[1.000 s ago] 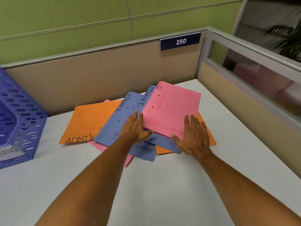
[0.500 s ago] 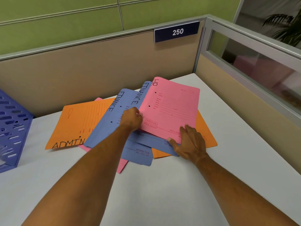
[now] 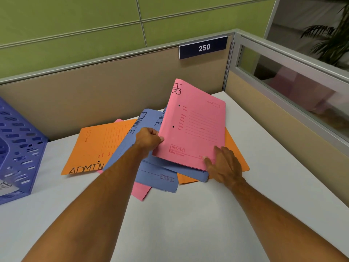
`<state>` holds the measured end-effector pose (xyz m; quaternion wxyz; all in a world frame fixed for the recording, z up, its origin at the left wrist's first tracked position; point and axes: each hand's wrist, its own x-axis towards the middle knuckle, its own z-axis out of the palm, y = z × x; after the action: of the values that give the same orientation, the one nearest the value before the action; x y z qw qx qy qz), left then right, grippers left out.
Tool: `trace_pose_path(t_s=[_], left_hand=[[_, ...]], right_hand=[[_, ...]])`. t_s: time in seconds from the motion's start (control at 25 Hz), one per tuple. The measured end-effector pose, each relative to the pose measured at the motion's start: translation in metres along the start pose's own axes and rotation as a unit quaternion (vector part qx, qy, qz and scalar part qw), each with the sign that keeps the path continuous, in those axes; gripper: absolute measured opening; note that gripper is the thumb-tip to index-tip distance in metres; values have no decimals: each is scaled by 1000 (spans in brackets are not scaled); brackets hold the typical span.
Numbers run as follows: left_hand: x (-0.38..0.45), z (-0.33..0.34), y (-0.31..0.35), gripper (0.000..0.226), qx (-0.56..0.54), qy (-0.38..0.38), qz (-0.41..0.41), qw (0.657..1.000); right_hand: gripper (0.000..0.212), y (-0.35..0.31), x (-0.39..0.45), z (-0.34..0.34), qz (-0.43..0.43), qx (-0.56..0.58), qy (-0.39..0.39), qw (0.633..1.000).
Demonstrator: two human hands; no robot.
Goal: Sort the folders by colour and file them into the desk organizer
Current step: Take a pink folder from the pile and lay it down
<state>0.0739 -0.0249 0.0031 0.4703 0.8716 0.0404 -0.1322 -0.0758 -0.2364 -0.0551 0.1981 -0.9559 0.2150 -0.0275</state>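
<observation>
A pink folder marked HR (image 3: 196, 125) is tilted up off a loose pile of folders. My left hand (image 3: 148, 139) pinches its left edge. My right hand (image 3: 224, 165) lies at its lower right corner, fingers spread on the folder's edge. Under it lie two blue folders marked FINANCE (image 3: 160, 173), an orange folder marked ADMIN (image 3: 100, 146) to the left, a second orange folder (image 3: 236, 150) to the right, and another pink folder (image 3: 140, 191) at the bottom. The blue perforated desk organizer (image 3: 20, 148) stands at the left edge of the view.
The white desk (image 3: 188, 224) ends at beige cubicle partitions at the back and the right. A sign reading 250 (image 3: 204, 47) hangs on the back partition. A glass panel tops the right partition.
The HR folder's left side has risen off the pile in my left hand. My right hand has shifted to its lower right corner. The view has moved closer to the pile.
</observation>
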Motion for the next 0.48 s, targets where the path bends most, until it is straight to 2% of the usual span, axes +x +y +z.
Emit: trace_pose_path(t_s=[0.16,0.32,0.48], left_hand=[[-24,-23,-6,14,-86,-12,16,996],[-54,-58,-16,14,-139,-29,39,989],[-83,-93,-34,10,-150,-49,38,987]], right_hand=[[37,-6,1,-27,62,136,61,987],[38,-14,2,-50,145,298,73,941],[24,-30,-3,-58,133,421,63,895]])
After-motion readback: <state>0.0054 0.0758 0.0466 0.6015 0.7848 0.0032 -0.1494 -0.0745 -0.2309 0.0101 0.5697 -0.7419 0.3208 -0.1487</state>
